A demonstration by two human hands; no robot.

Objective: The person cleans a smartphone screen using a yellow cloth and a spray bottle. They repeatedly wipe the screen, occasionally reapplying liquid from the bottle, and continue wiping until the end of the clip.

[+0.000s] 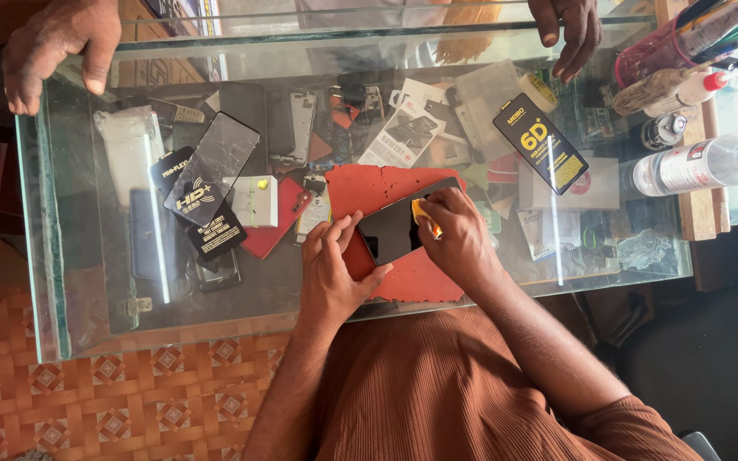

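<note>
Two hands on one black phone, lying face-up on a worn red mat atop the glass counter. Left hand clamps the phone's lower-left edge w/ fingers spread, prob. to keep it from sliding. Right hand is closed round a small yellow-orange tool, pressed to the screen's upper end. Screen-protector packs & a loose glass sheet lie nearby; bottles at right. Another person's hands rest at the far edge
</note>
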